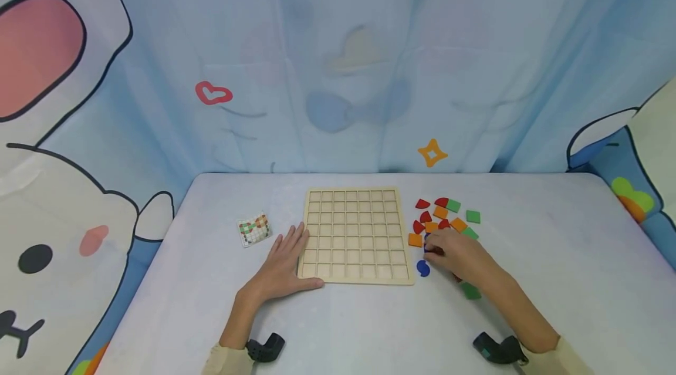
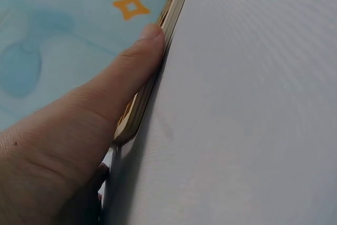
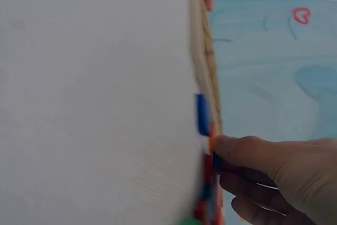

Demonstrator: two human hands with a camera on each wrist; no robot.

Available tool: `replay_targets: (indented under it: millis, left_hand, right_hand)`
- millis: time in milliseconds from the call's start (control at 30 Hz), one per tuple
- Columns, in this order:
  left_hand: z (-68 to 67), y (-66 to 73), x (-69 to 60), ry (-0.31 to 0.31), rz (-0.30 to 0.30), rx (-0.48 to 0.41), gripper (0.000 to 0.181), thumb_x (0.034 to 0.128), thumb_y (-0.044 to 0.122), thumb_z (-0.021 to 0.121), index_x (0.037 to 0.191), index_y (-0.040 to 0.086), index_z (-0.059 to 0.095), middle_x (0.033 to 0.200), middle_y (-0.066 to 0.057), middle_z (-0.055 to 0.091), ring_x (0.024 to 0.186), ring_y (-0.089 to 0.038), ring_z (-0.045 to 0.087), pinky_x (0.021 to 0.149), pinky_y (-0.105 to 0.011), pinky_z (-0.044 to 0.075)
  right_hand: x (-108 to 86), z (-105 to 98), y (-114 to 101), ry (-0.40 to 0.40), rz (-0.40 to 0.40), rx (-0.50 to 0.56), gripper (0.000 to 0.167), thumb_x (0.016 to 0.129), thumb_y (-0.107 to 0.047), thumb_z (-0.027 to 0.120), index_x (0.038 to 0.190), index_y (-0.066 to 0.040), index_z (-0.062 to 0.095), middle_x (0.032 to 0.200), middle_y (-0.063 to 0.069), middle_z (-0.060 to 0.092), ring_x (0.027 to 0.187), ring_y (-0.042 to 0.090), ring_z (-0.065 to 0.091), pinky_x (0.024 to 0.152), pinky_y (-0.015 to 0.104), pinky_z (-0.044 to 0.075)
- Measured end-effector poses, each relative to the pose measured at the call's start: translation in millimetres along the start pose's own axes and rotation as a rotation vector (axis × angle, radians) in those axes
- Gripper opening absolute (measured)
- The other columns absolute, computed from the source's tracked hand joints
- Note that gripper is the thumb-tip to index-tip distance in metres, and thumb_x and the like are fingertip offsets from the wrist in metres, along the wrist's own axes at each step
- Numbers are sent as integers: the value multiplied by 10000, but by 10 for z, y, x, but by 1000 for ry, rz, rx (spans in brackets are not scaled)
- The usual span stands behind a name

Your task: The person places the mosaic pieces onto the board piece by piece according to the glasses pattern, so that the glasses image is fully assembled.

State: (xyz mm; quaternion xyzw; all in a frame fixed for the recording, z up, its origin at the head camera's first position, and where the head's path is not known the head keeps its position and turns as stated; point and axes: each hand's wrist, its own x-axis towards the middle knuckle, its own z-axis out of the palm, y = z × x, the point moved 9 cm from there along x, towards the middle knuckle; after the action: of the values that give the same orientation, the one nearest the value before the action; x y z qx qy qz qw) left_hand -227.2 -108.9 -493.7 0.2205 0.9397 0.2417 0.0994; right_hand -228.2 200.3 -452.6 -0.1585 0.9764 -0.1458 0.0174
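Observation:
A square wooden grid board point(image 1: 355, 283) lies on the table. My left hand point(image 1: 285, 263) rests against its left side, fingers spread, with the thumb along the near edge; the left wrist view shows that thumb point(image 2: 121, 72) on the board's edge. Right of the board, my right hand point(image 1: 456, 252) reaches down into loose flat pieces, fingers bent. In the right wrist view its thumb and fingers pinch a dark blue piece point(image 3: 217, 162), mostly hidden. Another blue piece point(image 1: 423, 268), with a curved outline, lies just nearer. Orange squares point(image 1: 415, 240) and red rounded pieces point(image 1: 422, 203) lie around the hand.
A small card with a coloured grid pattern point(image 1: 254, 229) lies left of the board. Several green pieces point(image 1: 473, 216) are among the loose ones, and another green piece point(image 1: 469, 291) lies below the right forearm. A printed curtain point(image 1: 364, 146) hangs behind the table.

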Motion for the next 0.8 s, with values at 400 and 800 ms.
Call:
replay_targets:
  millis: [400,800]
  left_hand:
    - [23,-36,9,2,-20,18,1128,781,678,650,1566,117,67,1649,8,-22,1533,-175,-30,1249,-453,10]
    - [23,-33,8,8,-15,18,1112,789,659,655,1565,109,80,1651,-9,-3,1535,-189,-17,1248,-462,16]
  right_hand:
    - [-26,28,-659,67,-119,126,118,797,-259,794,873,-196,729,842,-103,642,778,57,553,667,172,524]
    - [33,236,-980,83,-152,17,127,762,-250,825,789,-183,721,747,-112,587,721,33,496,645,145,503]
